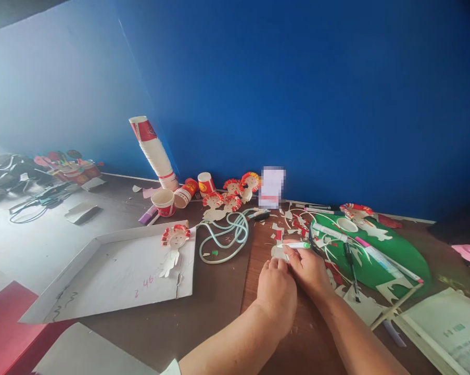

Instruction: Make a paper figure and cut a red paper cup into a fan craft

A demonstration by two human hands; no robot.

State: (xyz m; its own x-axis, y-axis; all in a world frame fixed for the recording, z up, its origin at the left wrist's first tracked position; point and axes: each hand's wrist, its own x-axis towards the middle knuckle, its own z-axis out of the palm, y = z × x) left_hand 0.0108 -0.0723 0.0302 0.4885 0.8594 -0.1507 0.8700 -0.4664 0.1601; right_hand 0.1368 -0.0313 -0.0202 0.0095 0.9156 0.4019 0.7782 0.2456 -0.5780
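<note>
My right hand point(309, 268) grips a white marker point(293, 245) with a green end, which lies across the top of a small pale paper piece point(278, 253). Beside it, my left hand point(277, 294) is closed with its fingers curled against the lower edge of that paper. Both hands rest close together over a brown wooden board point(254, 291). Red and white paper scraps point(277, 233) lie just beyond them. What is drawn on the paper is too small to make out.
A white box lid point(113, 271) with a paper-cup doll point(176, 245) stands left. Behind are a coiled cable point(223, 242), more dolls point(232, 192) and a leaning stack of cups point(154, 153). At right, pens and a black pen point(352, 268) lie about a green mat point(410, 255).
</note>
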